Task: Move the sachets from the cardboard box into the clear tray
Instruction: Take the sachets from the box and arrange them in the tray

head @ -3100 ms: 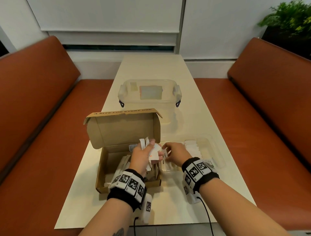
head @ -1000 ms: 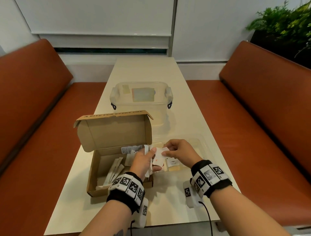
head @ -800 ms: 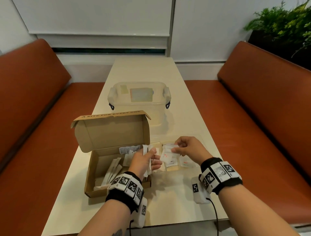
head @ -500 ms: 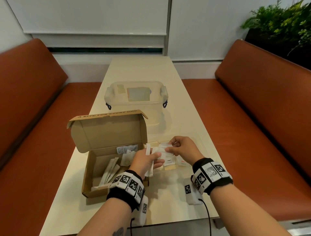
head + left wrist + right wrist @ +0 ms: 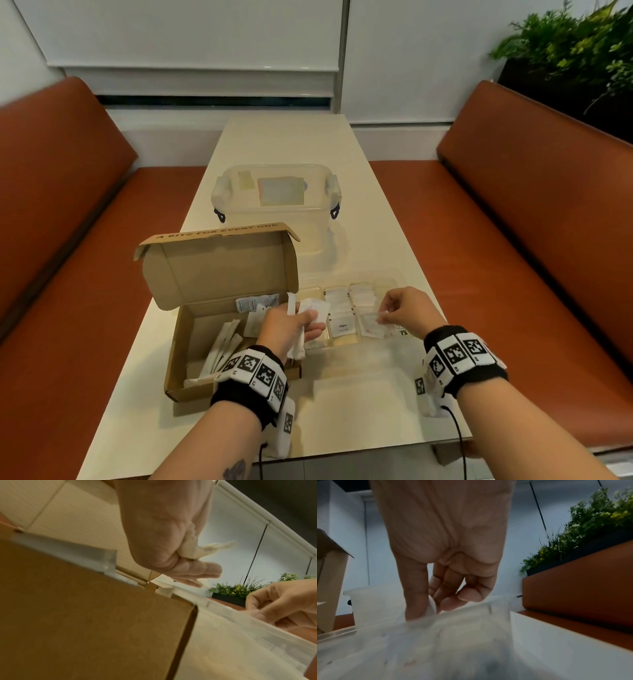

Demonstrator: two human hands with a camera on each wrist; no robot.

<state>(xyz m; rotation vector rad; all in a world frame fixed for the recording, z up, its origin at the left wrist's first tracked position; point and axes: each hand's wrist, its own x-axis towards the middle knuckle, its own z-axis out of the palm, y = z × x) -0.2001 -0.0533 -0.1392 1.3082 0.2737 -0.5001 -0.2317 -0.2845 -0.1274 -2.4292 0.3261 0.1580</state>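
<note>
The open cardboard box (image 5: 174, 370) sits on the table's left, with white stick sachets (image 5: 222, 346) lying inside. My left hand (image 5: 310, 323) hovers over the box's right edge and grips a bundle of white sachets (image 5: 313, 308), also seen crumpled in the left hand's fist (image 5: 205, 549). Right of the box lies the clear tray (image 5: 383, 285), its compartments holding flat sachets such as a pepper sachet (image 5: 342, 327). My right hand (image 5: 383, 313) is low over the tray's right side. Its thumb and forefinger pinch one small white sachet (image 5: 431, 605).
A lidded clear storage container (image 5: 277, 202) stands behind the box and tray. Orange benches (image 5: 531, 222) flank the narrow cream table (image 5: 359, 404). A planter with green plants (image 5: 565, 51) is at the back right. The box's raised lid (image 5: 219, 267) stands behind my left hand.
My right hand took a sachet from the bundle in my left hand and carried it rightward and down into the tray. My left hand stayed by the box with the remaining sachets.
</note>
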